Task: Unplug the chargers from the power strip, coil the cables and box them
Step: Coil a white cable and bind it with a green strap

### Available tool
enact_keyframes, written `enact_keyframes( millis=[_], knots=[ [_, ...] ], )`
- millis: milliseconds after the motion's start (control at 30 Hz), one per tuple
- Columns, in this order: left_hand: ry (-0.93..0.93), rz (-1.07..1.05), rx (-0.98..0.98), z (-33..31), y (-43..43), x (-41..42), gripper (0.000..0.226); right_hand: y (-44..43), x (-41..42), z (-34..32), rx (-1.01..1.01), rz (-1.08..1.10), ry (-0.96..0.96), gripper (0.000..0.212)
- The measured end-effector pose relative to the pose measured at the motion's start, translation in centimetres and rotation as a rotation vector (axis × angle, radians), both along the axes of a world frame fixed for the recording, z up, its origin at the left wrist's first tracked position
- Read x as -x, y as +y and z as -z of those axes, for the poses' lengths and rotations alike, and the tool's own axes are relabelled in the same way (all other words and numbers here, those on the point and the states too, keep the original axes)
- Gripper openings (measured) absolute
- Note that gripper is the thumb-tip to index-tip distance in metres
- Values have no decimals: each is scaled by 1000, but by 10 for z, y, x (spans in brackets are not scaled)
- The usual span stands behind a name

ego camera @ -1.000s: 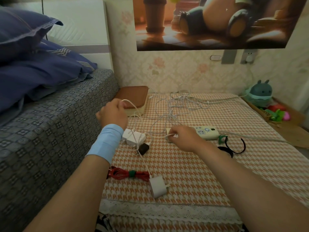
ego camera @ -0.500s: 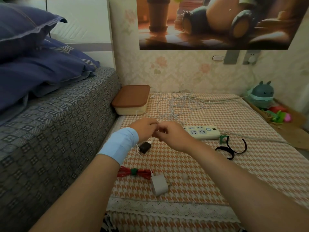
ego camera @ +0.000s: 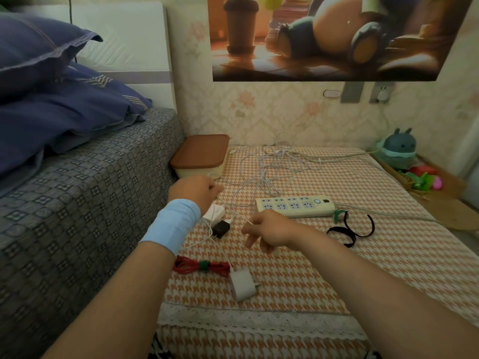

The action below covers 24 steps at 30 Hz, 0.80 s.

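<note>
Currently on the bench (ego camera: 337,268): one white cable (ego camera: 263,167), thin, light and limp. It lies in a loose snarl between the lidded box (ego camera: 201,154) and the power strip (ego camera: 295,207), which shows no plug in its sockets.

Your right hand (ego camera: 272,230) pinches a strand between thumb and forefinger. Your left hand (ego camera: 195,191) has its fingers curled, apparently round the same cable.

Expect a slick sheath and easy tangling. Hold near a charger end, the only stiff, weighty part, and keep light tension while looping.

Also present: white charger (ego camera: 242,285), black charger (ego camera: 220,228) and a bundled red cable (ego camera: 202,266).
</note>
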<state>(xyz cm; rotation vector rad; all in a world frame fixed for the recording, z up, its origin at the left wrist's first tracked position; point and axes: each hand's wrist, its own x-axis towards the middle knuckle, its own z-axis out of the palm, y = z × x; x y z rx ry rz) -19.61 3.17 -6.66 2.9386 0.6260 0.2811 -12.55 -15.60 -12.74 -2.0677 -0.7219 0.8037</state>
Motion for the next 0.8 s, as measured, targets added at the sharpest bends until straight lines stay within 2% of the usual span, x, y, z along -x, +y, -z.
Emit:
enact_keyframes(
  millis=[67,133,200,267,333,400,467,567,733,800],
  knots=[
    [71,-104,-50,5,8,1,43,-1,4,1,45,-17,5,29],
    [243,-181,-124,14,14,1,47,4,10,0,106,-43,-66,39],
    [351,-194,-150,20,16,2,46,13,21,1,190,-93,-135,56],
    [382,-174,-109,22,14,3,44,21,35,7,337,-153,-203,67],
    [384,-135,-6,22,13,2,53,27,46,17,519,-235,-343,60],
    [435,-70,74,25,9,1,64,27,49,21,608,-297,-440,43],
    [467,-11,86,26,5,-2,57,19,44,17,638,-323,-481,31],
    [414,11,107,24,-4,-11,46,-4,24,7,657,-304,-543,24],
    [433,69,92,23,-42,-30,41,-47,-10,1,585,-203,-390,21],
    [492,133,67,26,-61,-37,38,-61,-15,2,650,-219,-337,21]
  ],
)
